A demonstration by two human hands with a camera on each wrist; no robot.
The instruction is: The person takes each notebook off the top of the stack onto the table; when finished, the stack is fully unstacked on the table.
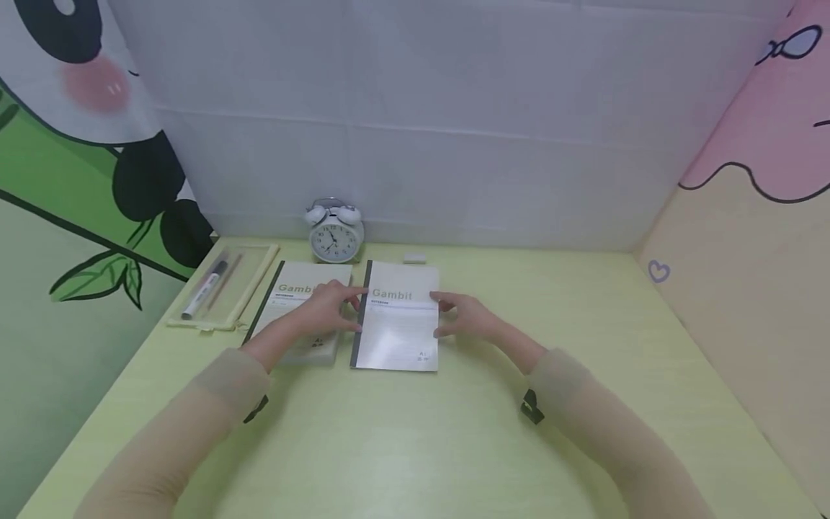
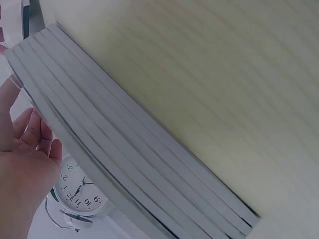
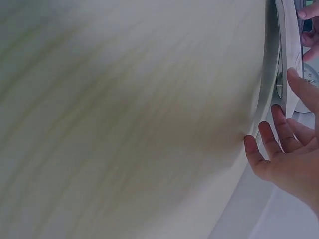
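A white notebook (image 1: 402,339) with "Gambit" on its cover and a dark spine is held by its sides, between both hands. At its spine, my left hand (image 1: 327,310) grips with thumb and fingertips. On the opposite side, my right hand (image 1: 470,316) holds the edge, its other fingers loosely bent in the right wrist view. Whether the notebook touches the table cannot be told. Under my left wrist lies a stack of similar notebooks (image 1: 295,277); the left wrist view shows the layered edges of the stack (image 2: 124,139).
Behind the notebooks stands a white twin-bell alarm clock (image 1: 335,238). A mesh zip pouch (image 1: 246,288) with a marker (image 1: 206,288) lies at the left. A small white block (image 1: 415,258) sits beyond the held notebook. The pale table (image 1: 583,310) meets a curtain-like backdrop (image 1: 480,166).
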